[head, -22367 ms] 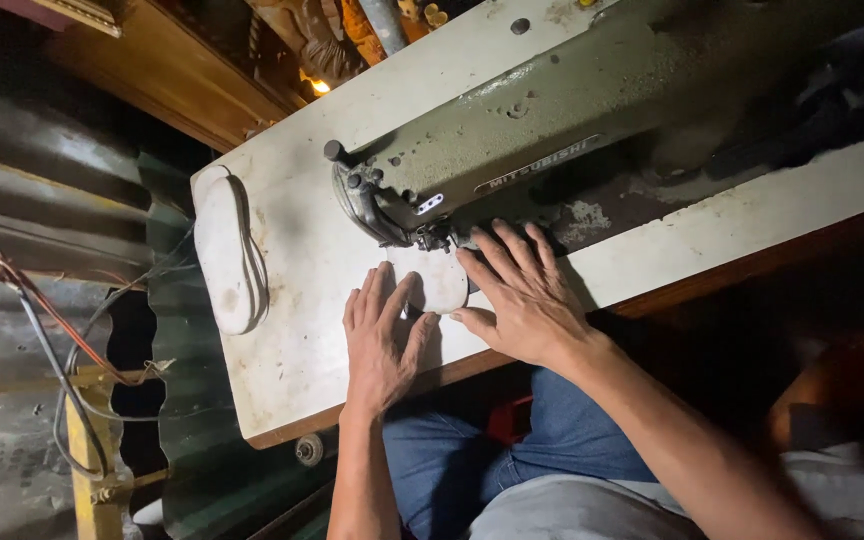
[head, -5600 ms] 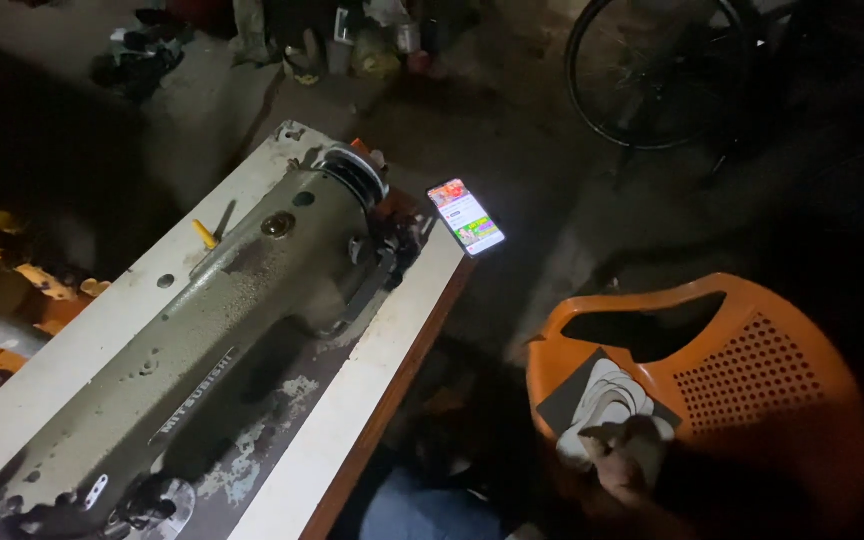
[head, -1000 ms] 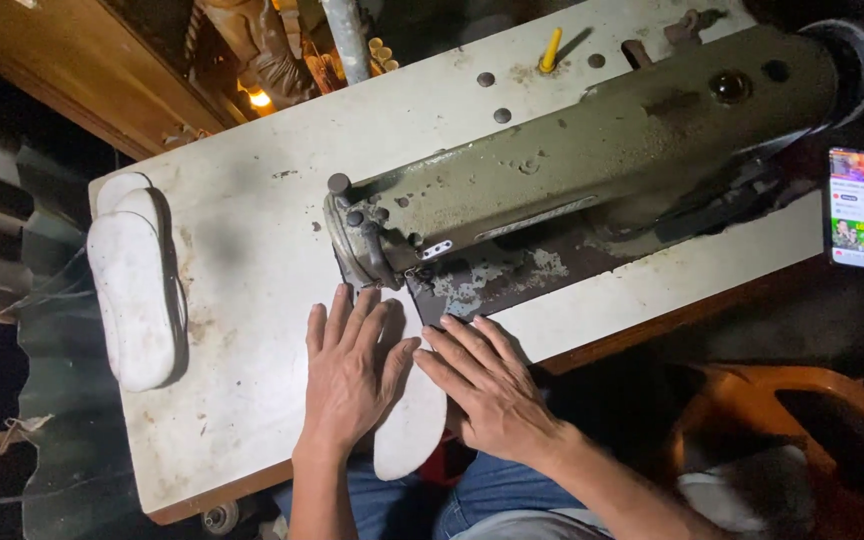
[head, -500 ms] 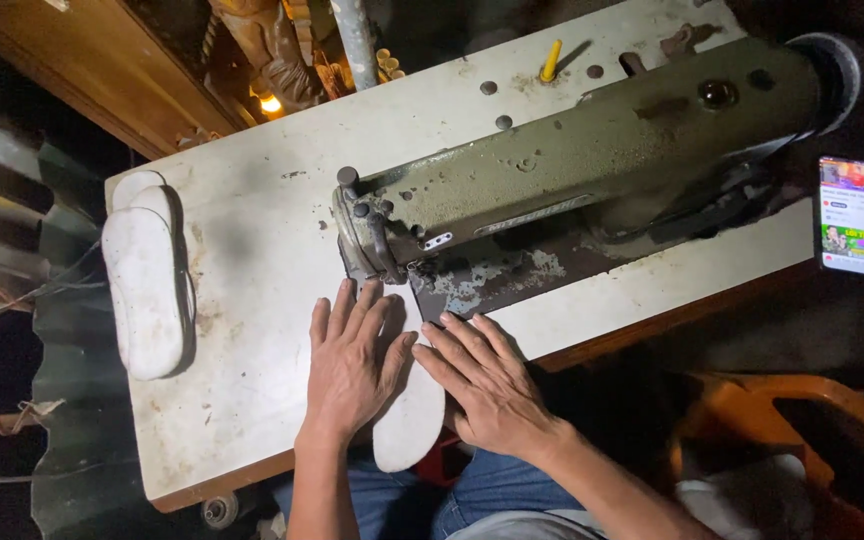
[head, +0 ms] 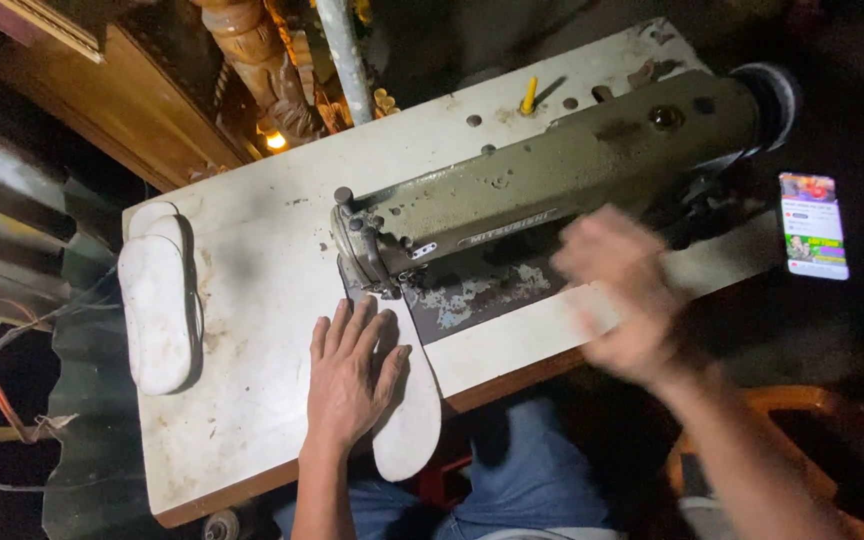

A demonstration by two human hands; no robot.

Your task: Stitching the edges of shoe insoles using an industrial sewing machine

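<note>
meanwhile the left hand [head: 350, 378], fingers spread flat, pins a white insole [head: 407, 415] under the sewing machine [head: 552, 190] needle end; the right hand [head: 620, 290] is mid-air and blurred, its fingers unreadable; finished-looking insoles [head: 157, 305] lie stacked well apart.

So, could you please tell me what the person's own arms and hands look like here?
Both forearms are bare, with no sleeves, gloves, watch or rings in view. The left hand shows sharply; the right hand is motion-blurred, so any small detail cannot be told.
</note>
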